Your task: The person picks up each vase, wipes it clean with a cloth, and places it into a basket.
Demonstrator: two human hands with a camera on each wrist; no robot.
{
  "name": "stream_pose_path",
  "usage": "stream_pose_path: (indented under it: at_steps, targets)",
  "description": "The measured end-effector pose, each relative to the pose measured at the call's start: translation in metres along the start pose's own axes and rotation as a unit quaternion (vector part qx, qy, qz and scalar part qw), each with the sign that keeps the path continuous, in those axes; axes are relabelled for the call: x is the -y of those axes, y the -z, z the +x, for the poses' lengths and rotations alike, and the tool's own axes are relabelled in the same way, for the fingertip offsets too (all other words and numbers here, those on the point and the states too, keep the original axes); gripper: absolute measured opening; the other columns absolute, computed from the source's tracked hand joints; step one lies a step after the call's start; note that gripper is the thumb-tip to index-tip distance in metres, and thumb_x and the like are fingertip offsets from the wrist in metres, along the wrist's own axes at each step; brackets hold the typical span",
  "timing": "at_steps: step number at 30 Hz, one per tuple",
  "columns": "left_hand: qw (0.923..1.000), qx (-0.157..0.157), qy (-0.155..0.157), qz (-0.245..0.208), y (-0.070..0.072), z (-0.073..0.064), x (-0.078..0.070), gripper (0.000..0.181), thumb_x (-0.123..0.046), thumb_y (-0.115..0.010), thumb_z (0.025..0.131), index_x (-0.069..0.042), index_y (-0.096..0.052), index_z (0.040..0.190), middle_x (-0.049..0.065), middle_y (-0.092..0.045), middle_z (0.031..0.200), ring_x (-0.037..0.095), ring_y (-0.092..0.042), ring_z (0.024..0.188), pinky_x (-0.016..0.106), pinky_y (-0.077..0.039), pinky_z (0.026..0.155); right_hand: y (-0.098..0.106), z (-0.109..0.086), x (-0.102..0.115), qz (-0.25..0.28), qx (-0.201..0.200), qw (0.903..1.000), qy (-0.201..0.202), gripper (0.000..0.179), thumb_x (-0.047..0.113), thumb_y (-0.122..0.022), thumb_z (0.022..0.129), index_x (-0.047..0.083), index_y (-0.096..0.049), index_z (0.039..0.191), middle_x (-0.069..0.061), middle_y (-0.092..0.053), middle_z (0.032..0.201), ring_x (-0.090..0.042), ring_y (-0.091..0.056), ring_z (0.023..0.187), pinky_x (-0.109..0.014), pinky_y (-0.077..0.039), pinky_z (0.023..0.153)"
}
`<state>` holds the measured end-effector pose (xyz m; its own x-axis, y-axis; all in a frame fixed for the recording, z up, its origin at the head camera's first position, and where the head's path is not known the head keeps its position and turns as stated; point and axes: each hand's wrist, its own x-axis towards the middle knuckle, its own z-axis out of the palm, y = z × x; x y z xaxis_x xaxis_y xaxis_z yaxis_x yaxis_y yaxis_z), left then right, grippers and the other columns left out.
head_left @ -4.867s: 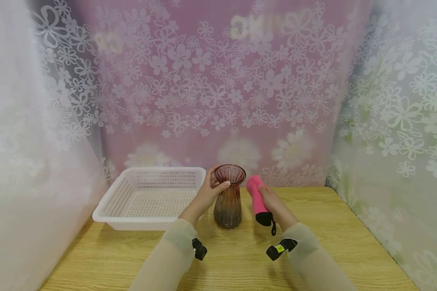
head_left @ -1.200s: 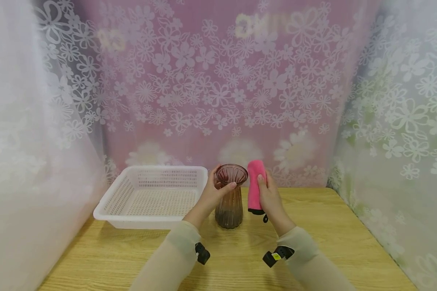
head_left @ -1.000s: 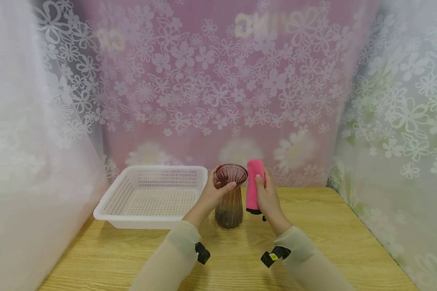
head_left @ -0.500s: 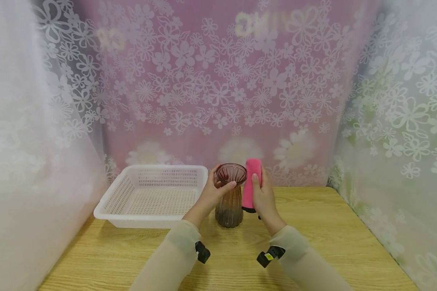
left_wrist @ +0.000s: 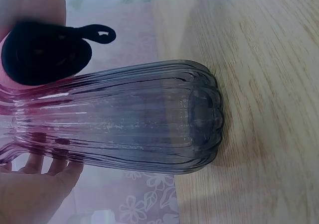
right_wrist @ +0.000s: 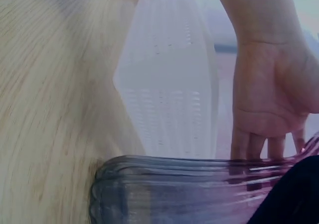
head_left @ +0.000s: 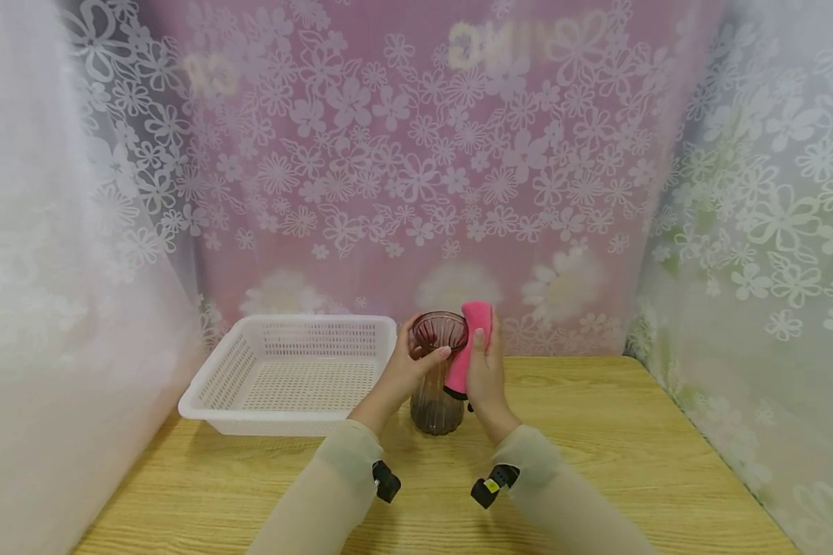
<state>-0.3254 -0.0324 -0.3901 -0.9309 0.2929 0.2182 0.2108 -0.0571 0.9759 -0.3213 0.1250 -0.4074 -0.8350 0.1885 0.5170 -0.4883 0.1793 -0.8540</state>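
Observation:
A ribbed glass vase (head_left: 436, 412), pink at the flared mouth and smoky grey at the base, stands upright on the wooden table. My left hand (head_left: 401, 370) grips its neck, thumb in front; in the left wrist view the fingers (left_wrist: 65, 171) show behind the glass. A rolled soft pink cloth (head_left: 477, 316) with a black end and small loop is in my right hand (head_left: 487, 378), thumb along its front. It leans against the vase's right side, just below the rim. In the right wrist view its black end (right_wrist: 294, 199) covers part of the vase.
A white plastic basket (head_left: 278, 422) with slotted walls sits on the table to the left, close to my left forearm. Pale flowered curtains (head_left: 416, 154) hang behind the table and along both sides. Each wrist carries a small black camera (head_left: 386, 482).
My right hand has moved left with the pink cloth, from beside the vase onto its right side, and the cloth now tilts. My left hand keeps its grip; the vase stays in place.

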Motion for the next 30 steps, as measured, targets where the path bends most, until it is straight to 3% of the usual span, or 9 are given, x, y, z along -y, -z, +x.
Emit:
stream_pose_path:
  at_steps: [3,6,13,22,30]
  targets:
    - [1.0000,0.002,-0.001,0.002,-0.002,-0.008,-0.013,0.088,-0.017,-0.069,0.096,-0.011,-0.009,0.161,0.026,-0.041,0.151,0.039,-0.043,0.136,0.051,-0.039,0.107,-0.006,-0.001,-0.001,-0.010,-0.024,0.9996,0.008,0.057,0.040,-0.028,0.110,0.026,-0.012,0.162,-0.014,-0.026,0.159,-0.033,-0.039,0.133,-0.054,-0.032,0.107]
    - [1.0000,-0.001,-0.001,-0.001,-0.002,-0.009,-0.016,0.088,-0.018,-0.069,0.095,-0.013,-0.011,0.160,0.025,-0.041,0.150,0.039,-0.043,0.136,0.052,-0.038,0.108,-0.012,-0.002,-0.004,-0.018,-0.049,0.9984,0.021,0.057,0.041,-0.028,0.110,0.026,-0.014,0.162,-0.015,-0.029,0.156,-0.033,-0.044,0.125,-0.053,-0.037,0.102]
    - [1.0000,-0.002,-0.006,-0.003,-0.001,-0.007,-0.012,0.090,-0.018,-0.069,0.095,-0.014,-0.008,0.161,0.025,-0.042,0.150,0.039,-0.043,0.136,0.051,-0.038,0.108,-0.019,-0.005,-0.006,-0.005,-0.075,0.9969,0.024,0.053,0.030,-0.028,0.111,0.017,-0.018,0.162,-0.015,-0.030,0.157,-0.027,-0.032,0.142,-0.050,-0.025,0.115]
    - [1.0000,-0.002,-0.009,0.001,-0.003,-0.010,-0.013,0.088,-0.016,-0.068,0.095,-0.011,-0.009,0.160,0.027,-0.039,0.151,0.041,-0.043,0.136,0.052,-0.037,0.109,-0.022,-0.009,-0.009,-0.013,-0.092,0.9957,-0.005,0.054,0.029,-0.027,0.112,0.006,-0.019,0.160,-0.017,-0.024,0.161,-0.031,-0.022,0.148,-0.052,-0.018,0.118]
    - [0.9999,0.005,-0.011,0.008,-0.002,-0.009,-0.015,0.089,-0.017,-0.068,0.095,-0.011,-0.008,0.161,0.026,-0.036,0.153,0.041,-0.041,0.137,0.052,-0.035,0.111,-0.022,-0.010,-0.009,-0.011,-0.093,0.9954,-0.018,0.056,0.032,-0.026,0.111,0.006,-0.018,0.160,-0.017,-0.023,0.162,-0.030,-0.019,0.150,-0.050,-0.016,0.119]
